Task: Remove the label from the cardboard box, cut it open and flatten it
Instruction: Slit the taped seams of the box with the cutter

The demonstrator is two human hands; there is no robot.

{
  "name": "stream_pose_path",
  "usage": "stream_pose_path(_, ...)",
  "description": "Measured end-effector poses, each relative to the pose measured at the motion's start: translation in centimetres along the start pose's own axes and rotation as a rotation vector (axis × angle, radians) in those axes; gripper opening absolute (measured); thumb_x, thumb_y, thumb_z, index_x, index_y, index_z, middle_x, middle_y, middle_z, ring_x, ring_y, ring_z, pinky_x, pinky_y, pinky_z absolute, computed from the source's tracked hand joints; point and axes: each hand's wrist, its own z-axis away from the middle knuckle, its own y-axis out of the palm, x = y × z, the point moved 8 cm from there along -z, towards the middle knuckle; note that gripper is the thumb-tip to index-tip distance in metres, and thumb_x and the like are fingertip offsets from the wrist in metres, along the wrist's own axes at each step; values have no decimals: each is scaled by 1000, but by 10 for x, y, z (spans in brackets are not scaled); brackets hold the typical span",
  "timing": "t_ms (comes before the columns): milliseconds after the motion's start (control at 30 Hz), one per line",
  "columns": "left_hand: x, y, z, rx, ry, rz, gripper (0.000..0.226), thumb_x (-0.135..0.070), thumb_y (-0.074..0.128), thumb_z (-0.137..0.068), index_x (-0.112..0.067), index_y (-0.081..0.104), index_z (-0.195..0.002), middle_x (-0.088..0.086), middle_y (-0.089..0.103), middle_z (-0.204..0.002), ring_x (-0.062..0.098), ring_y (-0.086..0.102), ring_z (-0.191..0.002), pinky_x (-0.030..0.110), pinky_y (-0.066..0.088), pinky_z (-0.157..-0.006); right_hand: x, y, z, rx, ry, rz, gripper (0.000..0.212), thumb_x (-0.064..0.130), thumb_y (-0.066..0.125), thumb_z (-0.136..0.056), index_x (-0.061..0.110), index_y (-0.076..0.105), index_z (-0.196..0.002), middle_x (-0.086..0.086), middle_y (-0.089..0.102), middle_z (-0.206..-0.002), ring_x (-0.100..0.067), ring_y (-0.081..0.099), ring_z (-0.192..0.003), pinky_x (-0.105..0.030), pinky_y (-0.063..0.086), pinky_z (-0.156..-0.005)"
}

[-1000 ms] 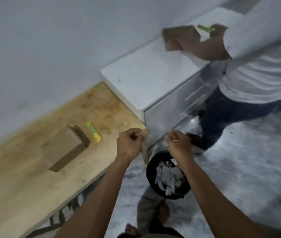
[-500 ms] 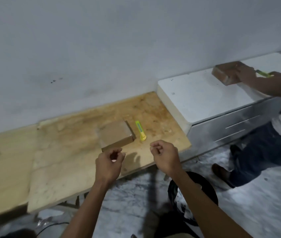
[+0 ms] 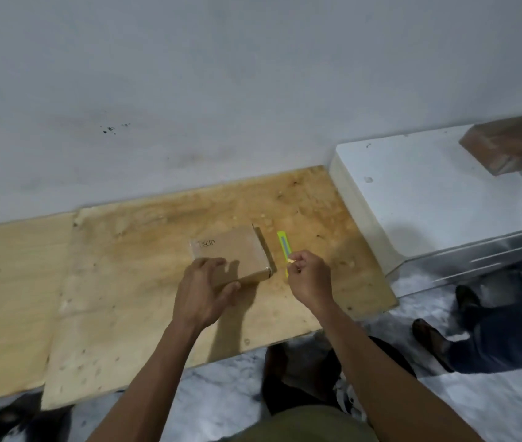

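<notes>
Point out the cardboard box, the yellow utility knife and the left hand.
cardboard box [image 3: 237,250]: head view, bare top face.
yellow utility knife [image 3: 283,244]: head view, upper handle.
left hand [image 3: 203,291]: head view, back of hand.

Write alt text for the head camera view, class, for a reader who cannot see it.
A person's left hand rests on a closed cardboard box on a plywood bench, while the right hand, fingers pinched, reaches a yellow-green knife beside it. A second box sits on a white cabinet.

dim, bluish cast | soft shadows | edges blurred, warped
</notes>
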Motion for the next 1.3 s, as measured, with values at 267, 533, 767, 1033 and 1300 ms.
stream_pose_path(267,13,38,-77,290,-70,-255,113,-79,69,-55,-38,18,-148,-2,7,-161,29,11,-146,66,28,-106,-27,24,-62,41,161,77,26,17,65,-89,14,64,-115,-10,68,-108,-29,63,-100,-29,46,-73)
stream_pose_path(533,27,64,-92,434,-120,-192,135,-83,69,-46,-42,-6,-151,-6,-12,-162,30,-14,-148,77,16,-105,-35,41,-85,-11,137,232,27,26,70,-86,18,59,-109,-6,58,-110,-28,52,-108,-30,39,-72)
stream_pose_path(767,33,68,-91,418,-108,-206,129,-82,67,-52,-39,-2,-152,-6,-8,-163,28,-14,-148,71,17,-109,-42,51,-87,35,221,227,25,17,71,-81,19,66,-105,-6,62,-109,-28,55,-109,-33,48,-81)
stream_pose_path(1033,34,65,-92,421,-61,-160,126,-81,67,-53,-40,2,-152,-8,-7,-162,25,-15,-147,68,19,-108,-36,52,-65,132,321,-380,21,13,49,-98,23,44,-115,-9,61,-92,-15,62,-62,-40,57,-67)
stream_pose_path(1300,40,67,-94,431,-25,-149,126,-81,69,-52,-41,5,-152,-9,-6,-162,24,-14,-147,65,21,-108,-14,62,-50,274,264,-492,39,20,49,-100,21,43,-139,2,67,-108,-8,58,-64,-24,52,-64)
